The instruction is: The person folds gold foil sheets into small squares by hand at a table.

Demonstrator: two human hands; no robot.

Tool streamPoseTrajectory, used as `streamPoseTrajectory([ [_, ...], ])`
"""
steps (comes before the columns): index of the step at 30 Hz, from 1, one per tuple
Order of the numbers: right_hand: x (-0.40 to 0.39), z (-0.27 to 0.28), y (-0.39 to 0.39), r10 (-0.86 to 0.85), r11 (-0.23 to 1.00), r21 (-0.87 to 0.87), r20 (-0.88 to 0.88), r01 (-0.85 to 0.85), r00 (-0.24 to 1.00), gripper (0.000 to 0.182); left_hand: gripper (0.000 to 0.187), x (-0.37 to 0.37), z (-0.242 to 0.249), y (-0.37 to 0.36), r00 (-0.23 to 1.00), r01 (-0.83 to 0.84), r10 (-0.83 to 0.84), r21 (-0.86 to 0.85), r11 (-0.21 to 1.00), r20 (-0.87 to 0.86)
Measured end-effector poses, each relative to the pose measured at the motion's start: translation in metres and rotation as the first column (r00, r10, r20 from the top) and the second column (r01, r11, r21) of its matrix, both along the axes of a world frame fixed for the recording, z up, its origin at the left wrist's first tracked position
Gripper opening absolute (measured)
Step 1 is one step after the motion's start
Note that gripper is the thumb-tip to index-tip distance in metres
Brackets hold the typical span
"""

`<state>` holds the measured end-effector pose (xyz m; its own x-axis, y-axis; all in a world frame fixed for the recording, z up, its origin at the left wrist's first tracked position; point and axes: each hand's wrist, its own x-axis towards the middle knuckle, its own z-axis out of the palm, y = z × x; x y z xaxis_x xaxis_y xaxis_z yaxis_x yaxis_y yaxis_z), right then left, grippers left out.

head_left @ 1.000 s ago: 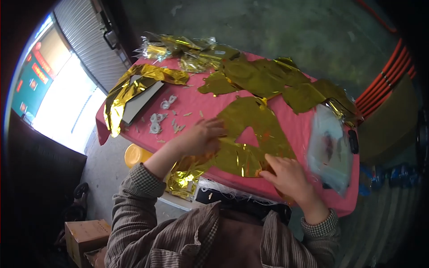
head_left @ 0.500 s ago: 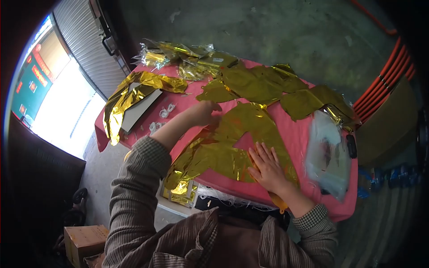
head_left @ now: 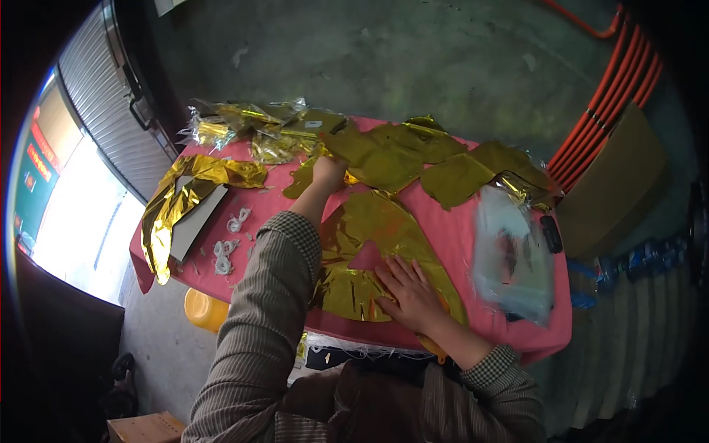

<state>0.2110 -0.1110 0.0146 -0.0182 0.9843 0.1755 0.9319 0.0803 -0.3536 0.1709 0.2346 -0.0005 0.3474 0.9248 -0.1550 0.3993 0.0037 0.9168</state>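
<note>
A flat, deflated gold foil balloon (head_left: pixel 369 221) with a triangular opening lies on the pink-covered table (head_left: pixel 484 255) in front of me. My right hand (head_left: pixel 413 299) rests palm down on it, fingers stretched out. Farther back, my left hand (head_left: pixel 329 173) is closed on the near left edge of another gold foil balloon (head_left: pixel 299 181), which creases and shines around the fingers. Its fingertips are partly hidden. More flat gold foil pieces (head_left: pixel 391 155) overlap along the back of the table.
Clear-wrapped gold packs (head_left: pixel 214 129) lie at the back left. Crumpled gold foil (head_left: pixel 159 214) drapes over a grey-white board (head_left: pixel 198 225), near white string bundles (head_left: pixel 224 251). Clear plastic bags (head_left: pixel 513 258) and a black object (head_left: pixel 551 235) are at right. A yellow container (head_left: pixel 204 310) stands below.
My left hand has moved forward from above the near balloon and closed on the foil at the back. My right hand still lies on the near balloon. The camera view has shifted.
</note>
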Motion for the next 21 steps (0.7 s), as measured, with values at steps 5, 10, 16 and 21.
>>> streamPoseTrajectory([
  [5,0.001,-0.002,-0.001,0.004,1.000,0.008,0.011,-0.004,1.000,0.056,0.016,0.019,0.060,-0.037,0.999,-0.026,-0.009,0.695,0.719,0.047],
  [10,0.001,-0.001,-0.001,0.012,1.000,0.021,0.030,-0.013,0.999,0.057,0.016,0.045,0.097,-0.100,0.851,0.221,-0.524,0.886,0.407,0.029],
  [16,0.002,-0.003,-0.001,0.018,0.999,0.027,0.063,-0.019,0.998,0.056,0.017,0.069,0.047,-0.164,0.621,0.663,-0.563,0.749,0.005,-0.545],
  [21,0.003,-0.003,-0.002,0.011,0.999,0.047,-0.003,-0.011,1.000,0.055,0.017,0.064,0.018,-0.163,0.704,0.552,-0.591,0.827,0.105,-0.395],
])
